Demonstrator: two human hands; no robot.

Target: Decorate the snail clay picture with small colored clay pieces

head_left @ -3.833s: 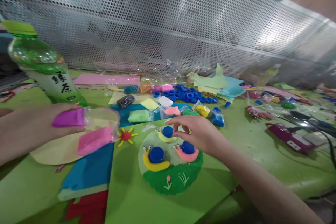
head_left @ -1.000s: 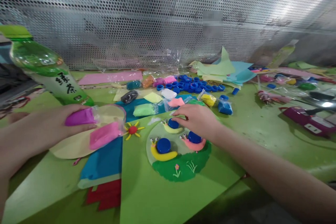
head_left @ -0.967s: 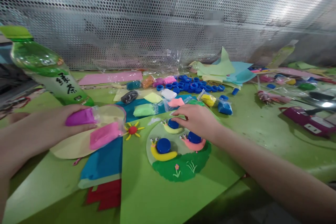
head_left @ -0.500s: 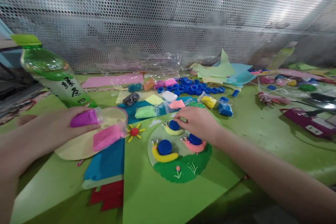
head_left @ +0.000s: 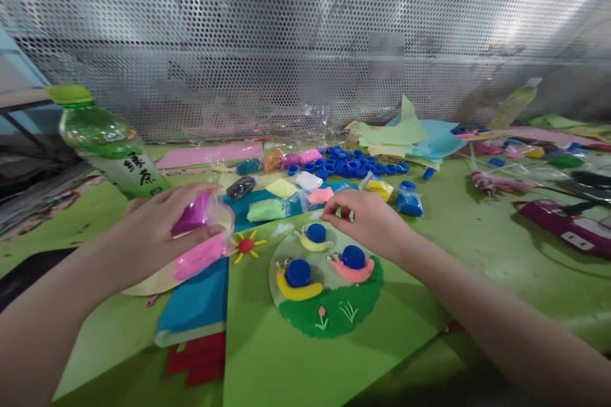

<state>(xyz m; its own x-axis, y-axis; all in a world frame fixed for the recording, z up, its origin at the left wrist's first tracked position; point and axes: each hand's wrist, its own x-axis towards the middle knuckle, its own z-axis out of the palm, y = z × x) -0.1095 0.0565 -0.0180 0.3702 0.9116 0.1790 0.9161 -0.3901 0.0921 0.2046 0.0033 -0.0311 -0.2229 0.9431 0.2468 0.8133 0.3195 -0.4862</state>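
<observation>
Pink and magenta clay packets are clasped in the grip of the left hand, over the green counter. The right hand hovers with a narrow, curled grip; whether it pinches anything cannot be told. Just beside its fingertips, on the near side, sits a snail's blue cap.

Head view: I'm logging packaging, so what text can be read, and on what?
"绿茶": label of the green bottle.
White sticker on the purple device: too small to read.
Grey patch on the perforated screen: blurred, unreadable.
Clay bag in the left hand: no text seen.
</observation>
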